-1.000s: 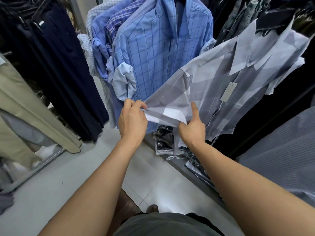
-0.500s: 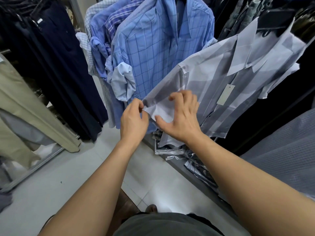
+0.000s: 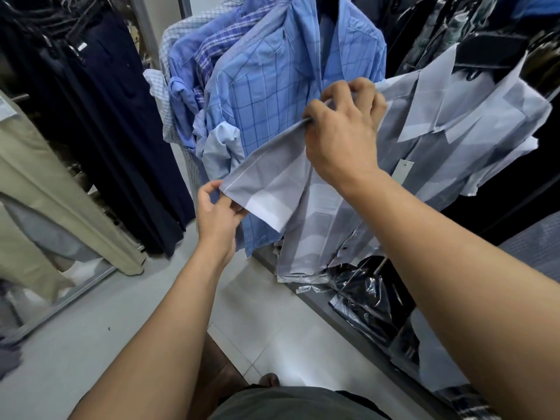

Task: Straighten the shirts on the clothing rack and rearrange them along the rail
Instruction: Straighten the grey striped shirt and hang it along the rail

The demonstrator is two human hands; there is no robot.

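A grey and white block-patterned shirt (image 3: 430, 140) hangs at the right on a dark hanger, with a paper tag on its front. Its short sleeve (image 3: 266, 183) is stretched out flat toward me. My left hand (image 3: 216, 218) pinches the sleeve's hem at the lower left corner. My right hand (image 3: 342, 134) grips the sleeve near the shoulder seam, fingers curled over the cloth. Behind the sleeve hangs a blue checked shirt (image 3: 272, 86), with more blue and plaid shirts (image 3: 194, 65) packed to its left. The rail itself is out of view above.
Dark navy garments (image 3: 121, 122) and beige trousers (image 3: 39, 189) hang at the left. A low shelf (image 3: 348, 316) below the shirts holds packs in clear plastic (image 3: 369, 295). A grey textured garment (image 3: 533, 244) is at the right edge. Pale floor tiles lie underfoot.
My right hand has risen from the sleeve's lower edge to the shoulder seam. The sleeve, bunched before, is now pulled flat between both hands. My left hand kept its hold on the hem.
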